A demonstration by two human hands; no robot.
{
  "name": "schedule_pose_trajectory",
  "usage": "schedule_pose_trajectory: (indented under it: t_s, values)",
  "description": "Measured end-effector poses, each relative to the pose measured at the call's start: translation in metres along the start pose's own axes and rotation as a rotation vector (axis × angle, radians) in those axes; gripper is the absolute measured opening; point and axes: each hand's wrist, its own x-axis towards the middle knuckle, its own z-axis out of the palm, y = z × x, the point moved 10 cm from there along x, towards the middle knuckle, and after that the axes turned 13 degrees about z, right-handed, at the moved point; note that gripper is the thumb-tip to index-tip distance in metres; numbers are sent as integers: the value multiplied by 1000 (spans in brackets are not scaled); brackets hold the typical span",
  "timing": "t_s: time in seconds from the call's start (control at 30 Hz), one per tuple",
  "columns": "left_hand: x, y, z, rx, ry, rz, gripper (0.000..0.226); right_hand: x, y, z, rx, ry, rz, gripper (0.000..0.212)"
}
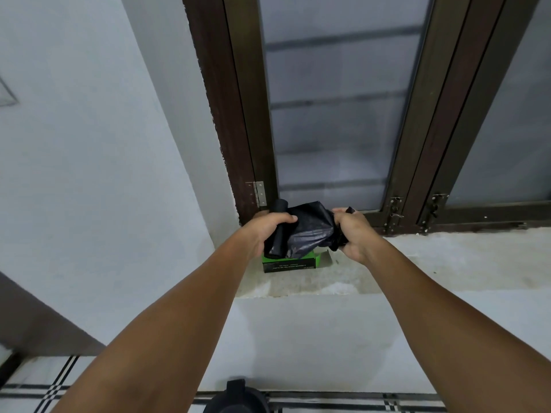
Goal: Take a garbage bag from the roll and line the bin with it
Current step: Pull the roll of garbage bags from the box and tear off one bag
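A black roll of garbage bags (276, 231) is held upright-ish above the window sill, with my left hand (262, 232) shut around it. A stretch of black bag (310, 226) is unrolled to the right, and my right hand (353, 234) is shut on its bunched far end. Both hands are level with each other, the film pulled between them. Under the roll lies a green and black box (290, 262) with an open flap. A dark round object (235, 397), possibly the bin, shows at the bottom edge on the floor.
The concrete window sill (417, 260) runs to the right under a dark-framed window (328, 114) with latches at its base. A white wall (89, 144) stands at the left. Tiled floor with black stripes (343, 402) lies below.
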Motion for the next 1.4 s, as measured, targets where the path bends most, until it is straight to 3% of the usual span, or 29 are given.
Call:
schedule_pose_trajectory:
  t_s: [0.07,0.17,0.23,0.47,0.77,0.87,0.9,0.97,1.03,1.13,1.23,1.33,1.4]
  values:
    - [-1,0,-3,5,11,-9,49,-4,2,5,-83,-44,-2,23]
    - [-3,0,-3,33,-15,-19,39,-10,7,19,-467,-107,-31,58]
    - [-2,0,0,42,-35,-18,39,-16,9,25,-661,-75,-76,47]
    - [1,1,11,-22,-93,21,48,-10,4,19,-236,-33,-70,12]
    - [-6,-2,18,-28,-100,-46,46,-5,3,5,-28,78,-44,22]
    - [-4,-2,9,45,-77,-29,71,-9,-2,4,-181,75,-122,7]
    - [-1,-3,5,62,-62,-23,80,-12,-2,8,-260,28,-145,11]
    - [1,-5,1,64,-40,-24,87,-17,1,20,-480,-61,-190,39]
    - [-1,-5,0,52,-29,-30,92,-17,7,28,-743,-46,-225,51]
    - [0,-6,0,43,-5,-11,92,-10,9,29,-898,41,-229,40]
    - [2,-7,0,57,-6,-12,97,-8,7,31,-660,-11,-198,31]
    - [-4,-4,6,76,-30,-15,56,-5,9,23,-384,-24,-115,26]
    - [-7,-4,8,58,-38,-30,47,-3,14,20,-275,-31,-64,17]
